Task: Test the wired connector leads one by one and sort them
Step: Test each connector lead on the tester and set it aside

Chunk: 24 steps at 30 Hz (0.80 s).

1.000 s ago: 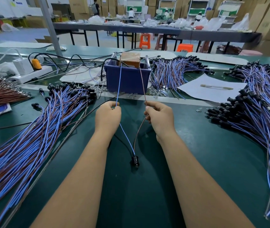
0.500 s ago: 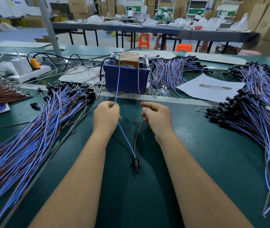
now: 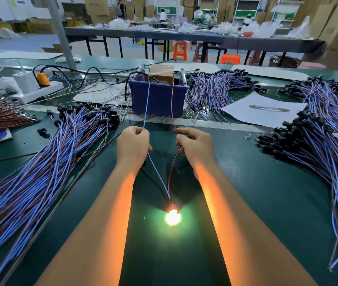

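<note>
My left hand (image 3: 133, 145) pinches the thin blue wire (image 3: 146, 104) of a two-wire lead between curled fingers and thumb, just in front of the dark blue plastic bin (image 3: 157, 98); my right hand (image 3: 194, 145) pinches the thin brown wire (image 3: 172, 100) of the same lead in the same manner, beside the left and apart from it. Both wires run from my hands up to the top of the bin, where a tan box-shaped tester (image 3: 161, 72) sits inside it. Behind my hands the two wires converge, farther from the bin, on a small black lamp connector (image 3: 172, 214), which glows bright yellow-white above the green bench mat (image 3: 256, 203) and casts orange light on both forearms. To the left of the bin lies a large fanned pile of blue-and-brown leads with black ends (image 3: 40, 172); to its right lies a second pile of the same leads (image 3: 318, 153); just beside its right wall lies a smaller bundle (image 3: 215, 91). A white power strip (image 3: 37, 92) lies left of the bin, and a white paper sheet (image 3: 265, 110) lies to its right.
</note>
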### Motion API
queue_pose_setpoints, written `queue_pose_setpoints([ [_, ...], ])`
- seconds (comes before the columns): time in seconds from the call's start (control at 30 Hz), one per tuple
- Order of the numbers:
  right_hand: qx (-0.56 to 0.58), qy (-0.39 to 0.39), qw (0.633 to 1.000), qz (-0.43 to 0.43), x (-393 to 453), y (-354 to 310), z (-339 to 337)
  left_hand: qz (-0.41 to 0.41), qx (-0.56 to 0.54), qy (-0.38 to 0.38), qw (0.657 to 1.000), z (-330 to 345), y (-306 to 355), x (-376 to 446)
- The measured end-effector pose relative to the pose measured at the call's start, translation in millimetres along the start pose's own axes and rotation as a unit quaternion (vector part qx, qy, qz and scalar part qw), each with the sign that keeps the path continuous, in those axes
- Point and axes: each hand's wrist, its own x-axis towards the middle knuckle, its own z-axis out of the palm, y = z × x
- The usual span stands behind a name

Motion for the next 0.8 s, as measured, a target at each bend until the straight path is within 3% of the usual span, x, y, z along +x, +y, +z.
queue_pose_setpoints([
  [0.43,-0.003,-0.012,0.999,-0.036,-2,1,1,0.001,0.002,-0.016,1.0,2,-1,2],
  [0.63,-0.031,-0.047,0.992,-0.11,-4,0,8,0.009,-0.137,-0.149,0.979,14,12,-11],
  [0.8,-0.024,-0.036,0.992,-0.12,-2,1,5,-0.027,-0.215,-0.171,0.961,14,18,-15],
])
